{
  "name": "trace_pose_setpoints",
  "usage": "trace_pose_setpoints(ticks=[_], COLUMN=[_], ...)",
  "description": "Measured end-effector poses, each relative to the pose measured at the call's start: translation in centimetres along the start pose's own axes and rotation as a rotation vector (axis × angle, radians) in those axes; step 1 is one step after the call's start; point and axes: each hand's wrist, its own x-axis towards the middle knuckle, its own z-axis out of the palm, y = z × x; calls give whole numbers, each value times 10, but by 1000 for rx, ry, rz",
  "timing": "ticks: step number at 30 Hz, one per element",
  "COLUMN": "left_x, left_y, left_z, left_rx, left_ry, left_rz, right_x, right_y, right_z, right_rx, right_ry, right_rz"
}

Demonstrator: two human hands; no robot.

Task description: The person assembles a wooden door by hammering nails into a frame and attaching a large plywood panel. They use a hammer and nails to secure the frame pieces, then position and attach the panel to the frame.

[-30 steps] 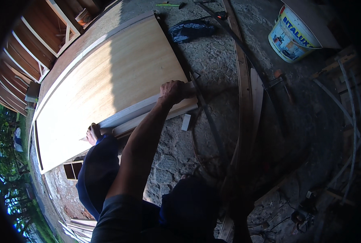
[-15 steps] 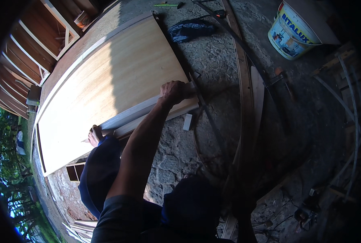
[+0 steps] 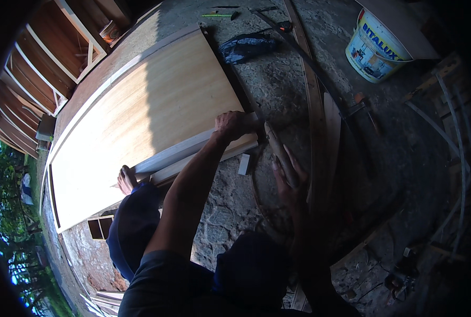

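My left hand (image 3: 229, 124) is closed over the right end of a pale wooden rail (image 3: 177, 150) that runs along the near edge of a large framed plywood panel (image 3: 193, 79). A second strip lies just below the rail. My right hand (image 3: 291, 171) is raised beside the rail's end. It is closed round a long, pale, wooden-looking tool (image 3: 278, 148), whose exact kind is too dark to make out. The tool's upper tip is near the rail's end; whether they touch I cannot tell. My foot (image 3: 126, 180) rests by the rail's left end.
On the stone floor are a small white block (image 3: 244, 164), a black plastic bag (image 3: 246, 46), long boards (image 3: 310, 84), a hammer-like tool (image 3: 370, 113) and a green-handled tool (image 3: 218, 15). A paint bucket (image 3: 377, 50) stands far right. Wooden frames (image 3: 48, 63) lean far left.
My right hand has come up out of the dark at lower right, bringing the pale tool to the rail's end. My left hand keeps its hold on the rail.
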Motion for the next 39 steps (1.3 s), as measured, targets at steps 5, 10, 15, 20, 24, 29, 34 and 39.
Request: trace_pose_setpoints(ticks=[5,10,15,20,24,29,34,39], left_x=[9,-2,0,-5,-5,-6,-3,-8], left_y=[2,14,0,12,1,-10,-3,-1], left_z=[11,0,8,2,6,8,16,6], left_rx=[37,3,30,62,47,68,76,-19], left_ry=[-8,-73,10,40,-66,-4,23,-68], left_rz=[-30,-56,-12,18,-44,11,23,-59], right_x=[-8,-102,-108,13,-26,-129,-31,-18], right_y=[29,-44,-10,-21,3,-19,-1,-5], right_z=[-2,-73,-75,-10,-19,-84,-23,-17], right_rx=[-5,-881,-913,-35,-64,-359,-140,-458], right_ry=[21,-221,-229,-48,-33,-150,-35,-164], right_rz=[-151,-16,-255,54,-51,79,-50,-160])
